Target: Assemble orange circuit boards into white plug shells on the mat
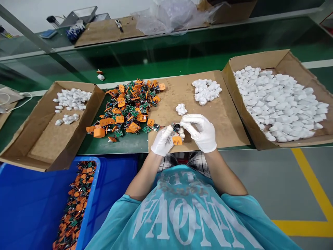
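In white gloves, both my hands meet over the cardboard sheet near the table's front edge. My left hand (164, 140) is closed around a small circuit board (175, 127) with dark parts on it. An orange plug piece (177, 140) with metal prongs hangs just below the board, seemingly joined to it. My right hand (199, 132) has its fingers bent together at the board's right side; what lies between the fingertips is hidden. Just beyond the hands sits a small clump of white pieces (181, 109). To the left spreads a pile of orange-and-green circuit boards (130, 107).
A larger white heap (206, 91) lies on the cardboard sheet (226, 121). Cardboard boxes with white pieces stand at the right (256, 128) and left (41, 146). Below left is a blue bin (96, 184) of more boards. Plastic bags (169, 17) lie on the back shelf.
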Demonstrator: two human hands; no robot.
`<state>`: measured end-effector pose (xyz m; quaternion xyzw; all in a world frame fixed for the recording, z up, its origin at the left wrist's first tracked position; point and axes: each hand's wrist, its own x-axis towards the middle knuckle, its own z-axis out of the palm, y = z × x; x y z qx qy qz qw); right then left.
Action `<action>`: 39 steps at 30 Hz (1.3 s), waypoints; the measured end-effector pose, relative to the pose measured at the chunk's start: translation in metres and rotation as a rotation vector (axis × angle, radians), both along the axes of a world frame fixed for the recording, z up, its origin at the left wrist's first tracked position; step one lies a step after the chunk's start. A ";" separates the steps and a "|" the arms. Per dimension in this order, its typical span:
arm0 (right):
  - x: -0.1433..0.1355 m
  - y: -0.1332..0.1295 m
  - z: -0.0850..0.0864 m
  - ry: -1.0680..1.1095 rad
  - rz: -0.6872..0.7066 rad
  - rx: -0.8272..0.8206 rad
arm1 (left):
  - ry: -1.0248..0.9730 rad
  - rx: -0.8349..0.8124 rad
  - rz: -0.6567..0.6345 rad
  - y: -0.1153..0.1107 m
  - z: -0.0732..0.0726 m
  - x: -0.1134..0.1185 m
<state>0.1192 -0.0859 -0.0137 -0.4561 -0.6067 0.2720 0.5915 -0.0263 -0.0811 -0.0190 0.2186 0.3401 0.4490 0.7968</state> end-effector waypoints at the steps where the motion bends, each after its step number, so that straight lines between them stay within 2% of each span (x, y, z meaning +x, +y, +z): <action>1: 0.000 0.000 0.000 -0.002 0.003 0.004 | -0.003 0.007 -0.003 0.000 -0.001 0.000; 5: -0.002 -0.001 0.004 -0.082 0.004 0.070 | -0.017 0.051 0.028 0.000 -0.005 -0.001; 10: -0.001 -0.001 0.005 -0.196 0.076 0.159 | 0.000 0.064 0.096 0.000 -0.010 -0.001; 15: -0.001 -0.002 0.002 -0.092 0.102 0.045 | 0.019 0.092 0.128 -0.001 -0.013 0.000; 19: -0.004 -0.004 0.005 0.011 0.185 -0.054 | 0.054 0.141 0.134 -0.005 -0.014 0.000; 24: -0.006 -0.010 0.011 0.023 0.190 -0.089 | 0.101 0.183 0.199 -0.009 -0.018 -0.001; 32: -0.005 -0.020 -0.001 -0.043 0.109 0.075 | 0.177 0.353 0.218 -0.012 -0.024 -0.003; 39: 0.007 -0.022 0.004 -0.339 0.060 0.280 | 0.232 0.509 0.218 -0.016 -0.028 -0.006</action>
